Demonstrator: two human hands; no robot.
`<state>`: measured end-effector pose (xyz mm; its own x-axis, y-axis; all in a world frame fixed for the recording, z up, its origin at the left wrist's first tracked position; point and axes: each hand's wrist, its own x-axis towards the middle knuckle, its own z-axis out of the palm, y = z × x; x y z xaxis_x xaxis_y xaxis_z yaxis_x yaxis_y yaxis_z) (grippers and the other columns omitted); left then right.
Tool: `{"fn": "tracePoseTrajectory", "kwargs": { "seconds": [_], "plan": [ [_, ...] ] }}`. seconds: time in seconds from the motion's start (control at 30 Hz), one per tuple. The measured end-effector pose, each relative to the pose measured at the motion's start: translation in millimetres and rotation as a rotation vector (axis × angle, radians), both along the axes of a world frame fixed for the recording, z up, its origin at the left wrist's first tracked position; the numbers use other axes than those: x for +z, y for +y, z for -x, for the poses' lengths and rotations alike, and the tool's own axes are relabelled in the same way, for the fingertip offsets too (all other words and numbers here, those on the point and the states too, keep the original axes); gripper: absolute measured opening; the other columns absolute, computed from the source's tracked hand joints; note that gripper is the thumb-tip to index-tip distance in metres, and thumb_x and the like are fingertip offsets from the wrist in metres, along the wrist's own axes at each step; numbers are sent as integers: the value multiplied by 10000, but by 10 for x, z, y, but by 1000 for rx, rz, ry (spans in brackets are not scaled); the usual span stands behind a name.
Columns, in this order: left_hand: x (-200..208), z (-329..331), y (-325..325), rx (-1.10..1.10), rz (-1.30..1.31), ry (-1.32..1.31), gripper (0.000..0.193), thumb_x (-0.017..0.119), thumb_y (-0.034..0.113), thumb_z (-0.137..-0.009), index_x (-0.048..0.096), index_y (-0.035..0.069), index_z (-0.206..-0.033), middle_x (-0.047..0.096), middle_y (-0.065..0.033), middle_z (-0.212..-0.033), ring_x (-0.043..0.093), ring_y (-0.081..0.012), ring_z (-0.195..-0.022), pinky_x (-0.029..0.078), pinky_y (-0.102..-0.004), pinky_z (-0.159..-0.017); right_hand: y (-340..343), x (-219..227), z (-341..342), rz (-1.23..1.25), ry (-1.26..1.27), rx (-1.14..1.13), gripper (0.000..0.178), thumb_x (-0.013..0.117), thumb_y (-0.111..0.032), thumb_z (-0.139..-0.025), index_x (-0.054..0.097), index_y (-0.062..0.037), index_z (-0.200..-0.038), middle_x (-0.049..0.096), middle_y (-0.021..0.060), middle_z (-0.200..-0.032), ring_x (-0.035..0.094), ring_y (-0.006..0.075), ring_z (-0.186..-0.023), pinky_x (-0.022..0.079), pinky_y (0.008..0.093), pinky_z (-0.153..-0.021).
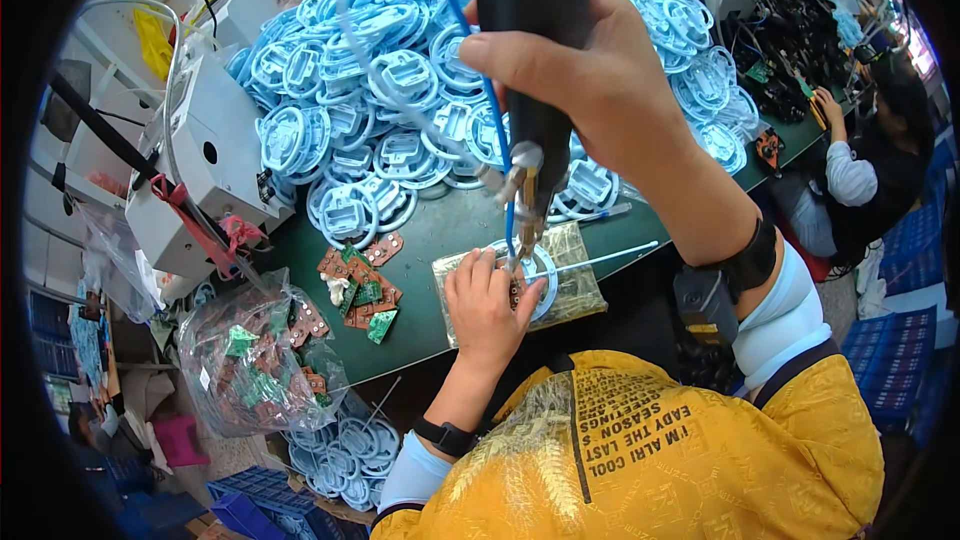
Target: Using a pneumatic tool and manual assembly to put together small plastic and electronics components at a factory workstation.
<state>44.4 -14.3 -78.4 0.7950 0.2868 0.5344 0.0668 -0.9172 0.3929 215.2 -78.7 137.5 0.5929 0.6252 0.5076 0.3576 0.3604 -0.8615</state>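
My right hand (600, 80) is wrapped round a black power screwdriver (532, 0), held upright with its tip pointing down. Under that tip lies a light-blue plastic part (547, 285) with a round frame and a long thin stem pointing right. Inside its frame a small brown circuit board (517, 290) shows, partly covered by my fingers. With fingertips and thumb, my left hand (484, 305) presses and steadies the part close to the tip. Beneath it is a tape-wrapped pad (580, 292) at the table's near edge. Whether the tip touches a screw is hidden.
A big heap of light-blue plastic frames (350, 70) covers the back of the green table (420, 230). Left of the pad are loose circuit boards (365, 290) and a clear bag of boards (260, 360). A grey machine box (205, 160) stands left. Another person (865, 170) works at right.
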Motion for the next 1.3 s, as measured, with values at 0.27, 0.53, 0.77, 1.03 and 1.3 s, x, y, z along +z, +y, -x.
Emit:
{"fn": "tracePoseTrajectory", "kwargs": {
  "seconds": [0.27,0.53,0.77,1.03,1.3],
  "plan": [
    [-325,155,83,64,-27,100,93,661,143,-888,672,62,-932,655,-113,-1083,574,-336,-1073,397,-500,-925,70,147,247,-75,75,69,267,754,-180,-737,612,-15,-891,584,-1,-674,567,79,-570,461,259,-521],
    [-141,121,88,-6,-16,61,124,652,152,-893,666,56,-971,623,-138,-1209,530,-331,-1220,350,-509,-1021,-139,507,133,-116,-64,114,160,722,-108,-868,614,1,-913,596,17,-682,542,73,-563,428,238,-490],
    [-191,184,127,-78,13,87,269,686,100,-830,632,36,-1086,592,-165,-1253,511,-363,-1251,355,-554,-1017,-39,113,220,-76,81,196,155,712,-68,-861,594,-7,-943,582,2,-702,521,66,-567,407,241,-499],
    [-180,182,140,-106,53,82,355,691,77,-813,609,2,-1150,578,-168,-1226,500,-394,-1245,355,-575,-1011,24,-15,360,-73,77,83,173,726,-54,-833,581,-18,-920,531,-30,-724,480,50,-600,379,238,-533],
    [-176,193,125,-102,65,82,370,695,64,-804,604,-9,-1156,568,-169,-1253,492,-393,-1257,349,-582,-1019,41,-32,360,-55,87,97,160,716,-44,-837,576,-21,-912,538,-30,-741,486,44,-625,381,234,-548]
  ]
}}
